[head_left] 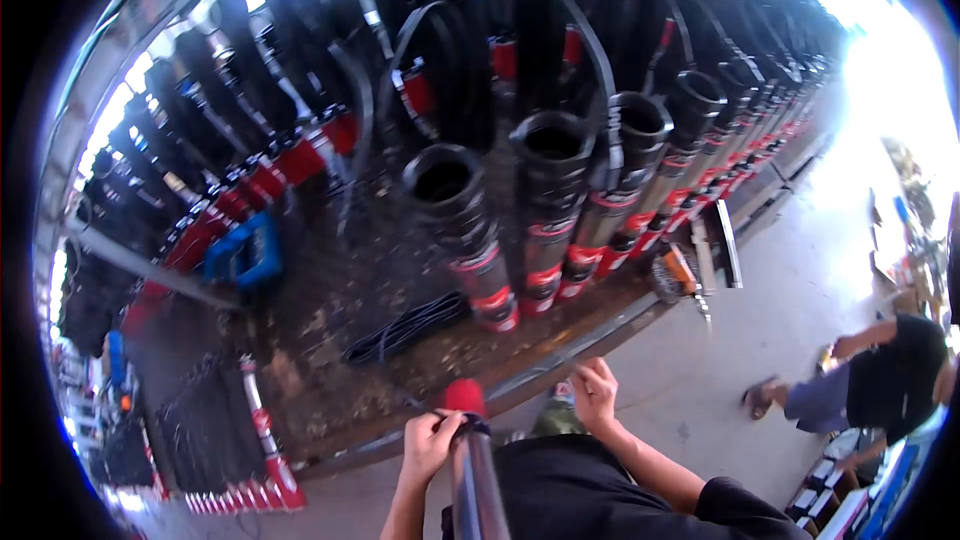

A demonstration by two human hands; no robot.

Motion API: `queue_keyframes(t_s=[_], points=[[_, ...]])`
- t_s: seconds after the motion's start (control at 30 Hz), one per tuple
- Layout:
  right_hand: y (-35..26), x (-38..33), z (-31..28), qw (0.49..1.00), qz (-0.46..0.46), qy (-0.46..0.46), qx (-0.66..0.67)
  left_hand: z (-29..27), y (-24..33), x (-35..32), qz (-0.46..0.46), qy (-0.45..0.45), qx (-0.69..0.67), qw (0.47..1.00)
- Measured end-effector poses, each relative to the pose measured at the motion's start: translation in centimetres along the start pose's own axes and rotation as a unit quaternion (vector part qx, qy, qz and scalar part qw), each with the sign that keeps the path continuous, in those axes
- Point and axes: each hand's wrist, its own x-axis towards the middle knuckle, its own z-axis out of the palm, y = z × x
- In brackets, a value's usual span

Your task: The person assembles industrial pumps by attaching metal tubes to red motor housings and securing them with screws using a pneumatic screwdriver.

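A shiny metal tube (475,485) with a red end (464,397) rises in front of my body, at the near edge of the workbench. Just below that red end, a black band (472,424) goes round the tube. My left hand (428,448) is closed at the tube's left side, its thumb and fingers pinching at the band. Apart from the tube, to its right, my right hand (596,396) is raised with curled fingers; what they hold, if anything, cannot be made out. A bundle of thin black ties or cords (408,326) lies on the bench beyond the tube.
Upright tubes with dark open tops (445,180) and red bands line the worn bench (300,360), backed by black looped hoses (315,0). A blue object (245,250) sits at the left. Wire and tools (678,275) lie by the right edge. Another person (880,370) is at right.
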Motion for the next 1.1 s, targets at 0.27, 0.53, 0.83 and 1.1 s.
queue_keyframes(t_s=[0.27, 0.53, 0.83, 1.1], points=[[-5.0, 1.2, 10.5, 0.955, -0.029, -0.249, 0.157, -6.1, 9.1, -0.6, 0.087, -0.031, -0.492, 0.866], [-4.8, 2.4, 16.5, 0.902, -0.095, -0.390, 0.159, -2.2, -0.8, 4.7, 0.186, 0.098, -0.017, 0.978], [-4.7, 4.9, 7.6, 0.886, -0.036, -0.445, 0.128, -4.7, -1.8, -1.1, 0.145, 0.002, 0.507, 0.850], [-4.8, 4.5, 6.0, 0.807, -0.054, -0.569, 0.149, -3.5, -0.1, -4.5, 0.108, -0.067, 0.209, 0.970]])
